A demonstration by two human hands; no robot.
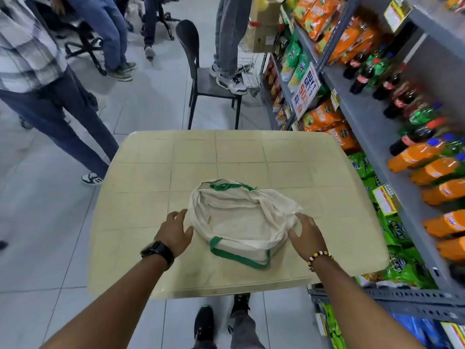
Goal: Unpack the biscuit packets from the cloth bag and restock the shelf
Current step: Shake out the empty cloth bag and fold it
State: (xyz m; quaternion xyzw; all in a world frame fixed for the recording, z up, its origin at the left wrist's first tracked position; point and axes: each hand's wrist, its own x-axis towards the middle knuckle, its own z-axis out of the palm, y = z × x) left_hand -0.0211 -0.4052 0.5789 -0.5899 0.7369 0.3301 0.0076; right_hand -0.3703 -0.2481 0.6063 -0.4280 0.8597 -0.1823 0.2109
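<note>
A cream cloth bag (pixel 239 222) with green handles lies slumped and open-mouthed on the beige table (pixel 156 177); no biscuit packets show inside it. My left hand (pixel 175 231), with a black watch on the wrist, hovers at the bag's left edge with spread fingers, holding nothing. My right hand (pixel 305 235), with a bead bracelet, rests open against the bag's right rim. The grey shelf unit (pixel 372 122) stands along the right, stocked with orange and green snack packets and drink bottles.
A black chair (pixel 201 76) stands beyond the table's far edge, with someone's sneakered feet on its seat. Several people stand on the tiled floor at the left and back. My own feet show under the table's near edge.
</note>
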